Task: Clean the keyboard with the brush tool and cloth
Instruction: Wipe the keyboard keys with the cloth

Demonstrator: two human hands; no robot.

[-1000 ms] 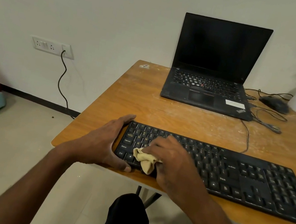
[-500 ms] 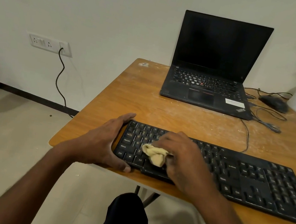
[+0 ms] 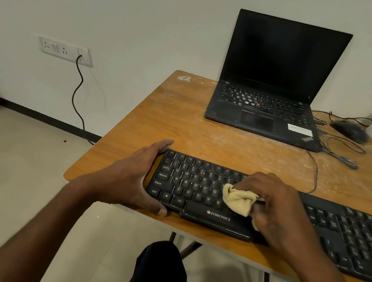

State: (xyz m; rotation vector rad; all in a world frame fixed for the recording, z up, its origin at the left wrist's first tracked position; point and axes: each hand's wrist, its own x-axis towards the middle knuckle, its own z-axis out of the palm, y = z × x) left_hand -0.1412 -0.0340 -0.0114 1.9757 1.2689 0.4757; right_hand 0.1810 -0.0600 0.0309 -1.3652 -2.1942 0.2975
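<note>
The black keyboard [image 3: 265, 215] lies along the near edge of the wooden table [image 3: 158, 122], its front rim close to the drop. The left hand [image 3: 130, 181] clamps the keyboard's left end, fingers curled over the far corner and thumb on the near rim. The right hand [image 3: 276, 207] grips a bunched beige cloth [image 3: 237, 200] and presses it onto the middle letter keys.

The main risk is a hard sideways wipe pushing the keyboard off the table edge if the left hand slackens. A loose fold of cloth could also snag a keycap and lever it up. The keyboard's cable [image 3: 312, 174] runs back toward the laptop [image 3: 264, 114] (slack enough, it seems), so a slide could tug it. No brush tool is in view.
</note>
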